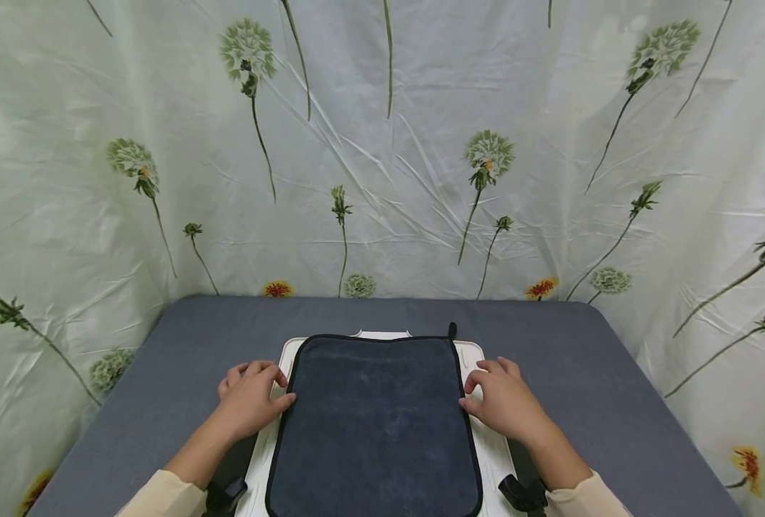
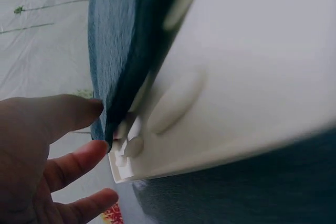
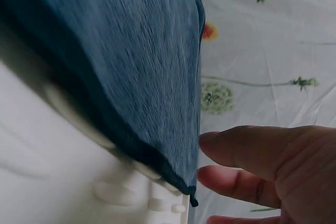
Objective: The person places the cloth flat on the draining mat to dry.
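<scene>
A dark blue towel [image 1: 376, 424] with black edging lies spread over a white plastic board [image 1: 498, 459], and a small black loop [image 1: 452, 331] stands at its far right corner. My left hand [image 1: 249, 398] is at the towel's left edge, thumb tip right at the edging and fingers loosely bent. My right hand [image 1: 501, 398] mirrors it at the right edge. Both wrist views show a gap between thumb and index finger, with the towel's edge beside the fingertips. Under the towel's left side, raised white oval lumps [image 2: 176, 100] show on the board.
A grey-blue covered table [image 1: 589, 380] carries the board. Behind and at both sides hangs a pale curtain [image 1: 388, 165] printed with dandelions and orange flowers. Black wrist-worn devices [image 1: 523, 494] sit close to the board's sides.
</scene>
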Demonstrator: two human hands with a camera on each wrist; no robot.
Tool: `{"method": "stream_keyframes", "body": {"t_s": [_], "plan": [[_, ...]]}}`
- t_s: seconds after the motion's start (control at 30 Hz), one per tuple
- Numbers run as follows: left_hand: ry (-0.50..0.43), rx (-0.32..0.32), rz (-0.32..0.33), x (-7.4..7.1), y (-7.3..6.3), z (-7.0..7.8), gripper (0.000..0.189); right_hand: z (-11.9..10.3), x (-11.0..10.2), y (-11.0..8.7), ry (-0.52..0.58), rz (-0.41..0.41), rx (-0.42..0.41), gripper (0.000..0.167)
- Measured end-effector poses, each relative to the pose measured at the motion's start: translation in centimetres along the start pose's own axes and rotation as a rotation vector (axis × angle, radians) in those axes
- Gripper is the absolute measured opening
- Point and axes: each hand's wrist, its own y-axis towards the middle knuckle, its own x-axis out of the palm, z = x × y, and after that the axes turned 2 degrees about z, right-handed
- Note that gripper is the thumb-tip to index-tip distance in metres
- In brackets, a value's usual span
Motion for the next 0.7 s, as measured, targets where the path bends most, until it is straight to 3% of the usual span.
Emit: {"method": "stream_keyframes", "body": {"t_s": [0.23,0.43,0.7], "plan": [[0.013,-0.007,-0.051,0.5,-3.1,-0.1,0.027,-1.0,0.4,-3.4,-0.017,-0.073,0.047,0.03],[0.043,-0.021,-0.074,0.9,-5.6,-0.4,0.036,-1.4,1.2,-6.2,-0.057,-0.079,0.082,0.038],[0.035,-0.1,-0.206,1.9,-7.8,-0.8,0.045,-1.7,2.1,-8.5,-0.032,-0.113,0.161,0.038]]}}
